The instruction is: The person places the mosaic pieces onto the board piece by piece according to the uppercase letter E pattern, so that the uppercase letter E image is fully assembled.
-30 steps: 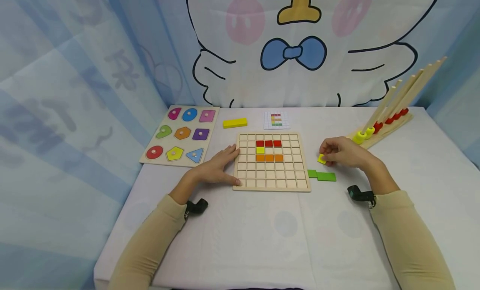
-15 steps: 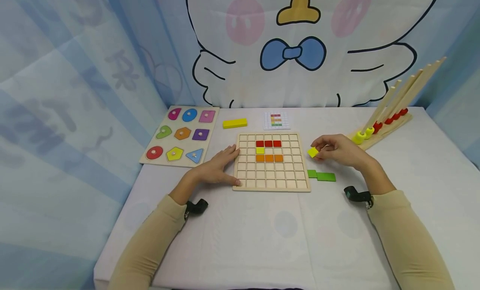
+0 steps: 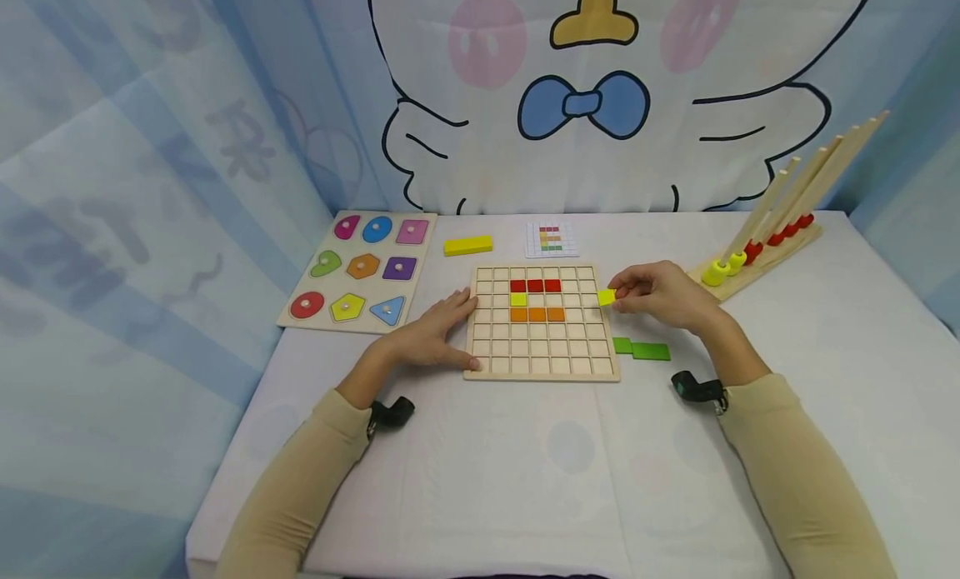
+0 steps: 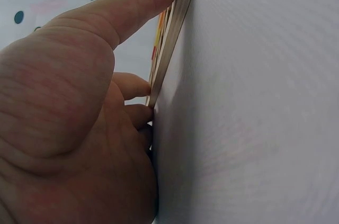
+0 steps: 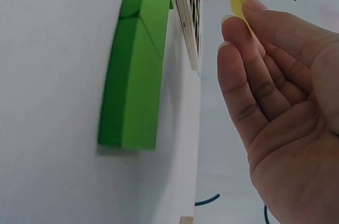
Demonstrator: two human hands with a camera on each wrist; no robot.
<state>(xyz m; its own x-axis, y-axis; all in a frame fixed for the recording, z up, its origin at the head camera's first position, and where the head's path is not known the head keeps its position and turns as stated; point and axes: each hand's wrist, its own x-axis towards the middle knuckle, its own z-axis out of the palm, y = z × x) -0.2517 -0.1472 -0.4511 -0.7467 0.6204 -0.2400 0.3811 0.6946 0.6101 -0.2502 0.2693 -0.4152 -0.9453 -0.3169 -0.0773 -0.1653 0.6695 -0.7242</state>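
Observation:
A wooden grid board (image 3: 540,376) lies in the middle of the table. Set in its cells are a row of red tiles (image 3: 536,286), one yellow tile (image 3: 518,299) below the leftmost red, and a row of orange tiles (image 3: 537,315). My left hand (image 3: 429,336) rests against the board's left edge, its thumb and fingers extended and spread along it. Between thumb and fingertips, my right hand (image 3: 663,294) pinches a second yellow square tile (image 3: 607,297) at the board's right edge. The right wrist view shows this yellow tile (image 5: 237,2) edge-on, partly hidden by the thumb.
Green blocks (image 3: 650,351) lie just right of the board, below my right hand. Behind it are a patterned card (image 3: 551,240) and a yellow bar (image 3: 468,246). A shape puzzle (image 3: 352,272) is at left, a peg rack (image 3: 765,262) with beads at right.
My right hand has lifted the yellow tile from beside the green blocks and carried it left to the board's right edge. The left hand stays in place.

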